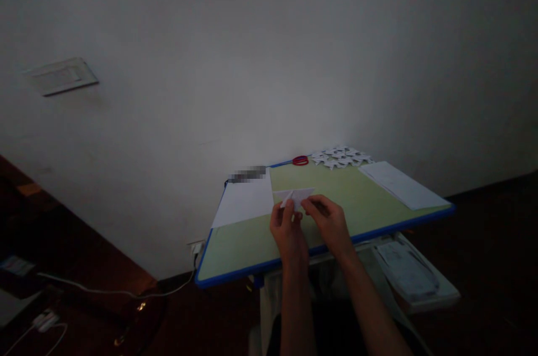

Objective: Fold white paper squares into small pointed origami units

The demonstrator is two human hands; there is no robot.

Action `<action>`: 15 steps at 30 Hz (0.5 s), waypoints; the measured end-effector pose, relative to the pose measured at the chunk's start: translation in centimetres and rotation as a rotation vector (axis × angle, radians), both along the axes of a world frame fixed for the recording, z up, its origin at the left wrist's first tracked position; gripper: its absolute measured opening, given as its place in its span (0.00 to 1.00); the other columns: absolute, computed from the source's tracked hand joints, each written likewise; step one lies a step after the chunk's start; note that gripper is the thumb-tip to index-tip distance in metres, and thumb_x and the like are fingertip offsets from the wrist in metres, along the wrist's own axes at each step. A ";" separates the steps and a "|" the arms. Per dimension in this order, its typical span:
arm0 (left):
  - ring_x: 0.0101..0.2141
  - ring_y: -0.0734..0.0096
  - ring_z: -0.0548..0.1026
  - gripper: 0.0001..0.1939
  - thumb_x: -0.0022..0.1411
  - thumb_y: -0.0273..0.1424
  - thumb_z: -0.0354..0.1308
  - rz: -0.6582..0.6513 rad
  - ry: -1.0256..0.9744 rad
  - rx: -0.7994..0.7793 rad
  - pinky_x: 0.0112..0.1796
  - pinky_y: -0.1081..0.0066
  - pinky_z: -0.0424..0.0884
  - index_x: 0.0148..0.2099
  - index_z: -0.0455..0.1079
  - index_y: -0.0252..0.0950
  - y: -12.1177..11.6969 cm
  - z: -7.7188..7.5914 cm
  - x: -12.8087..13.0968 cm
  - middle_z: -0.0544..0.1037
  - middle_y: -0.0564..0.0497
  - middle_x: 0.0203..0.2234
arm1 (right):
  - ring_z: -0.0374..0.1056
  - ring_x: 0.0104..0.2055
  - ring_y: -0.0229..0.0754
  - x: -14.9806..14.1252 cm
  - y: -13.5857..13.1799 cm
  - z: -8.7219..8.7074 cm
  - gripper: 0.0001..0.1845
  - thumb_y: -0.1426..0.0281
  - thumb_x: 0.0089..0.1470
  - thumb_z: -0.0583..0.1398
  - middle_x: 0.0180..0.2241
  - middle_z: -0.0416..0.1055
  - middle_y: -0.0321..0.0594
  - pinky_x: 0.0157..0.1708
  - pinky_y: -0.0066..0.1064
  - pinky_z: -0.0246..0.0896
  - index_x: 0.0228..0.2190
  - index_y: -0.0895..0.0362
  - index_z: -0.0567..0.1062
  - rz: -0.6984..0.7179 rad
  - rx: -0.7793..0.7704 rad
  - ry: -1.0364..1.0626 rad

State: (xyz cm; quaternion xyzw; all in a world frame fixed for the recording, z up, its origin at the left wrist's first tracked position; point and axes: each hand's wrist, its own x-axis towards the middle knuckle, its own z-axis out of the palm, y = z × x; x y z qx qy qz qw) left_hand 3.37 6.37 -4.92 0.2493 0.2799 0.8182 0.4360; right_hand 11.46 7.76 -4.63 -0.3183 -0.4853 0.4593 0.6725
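Between my two hands is a small piece of folded white paper (297, 195), raised above the near middle of the green table. My left hand (287, 227) pinches it from the left, thumb and fingers closed on the lower edge. On the other side my right hand (327, 216) has its thumb and fingertips closed at the paper's right edge. Fingers cover part of the lower edge. A larger sheet of white paper (244, 202) lies flat to the left of my hands.
The green table (235, 255) has a blue rim and stands against the wall. Scissors with red handles (300, 160) lie at its back edge, beside several folded white paper pieces (341, 156). A stack of white paper (403, 185) lies at the right. Below sits an open drawer (437, 294).
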 end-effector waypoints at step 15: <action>0.32 0.72 0.75 0.14 0.51 0.37 0.72 -0.078 0.036 -0.004 0.32 0.73 0.69 0.33 0.71 0.36 -0.2 0.2 0.2 0.76 0.53 0.31 | 0.65 0.30 0.41 0.1 0.0 -0.6 0.15 0.57 0.55 0.64 0.25 0.67 0.32 0.32 0.30 0.62 0.27 0.54 0.70 0.020 0.070 -0.050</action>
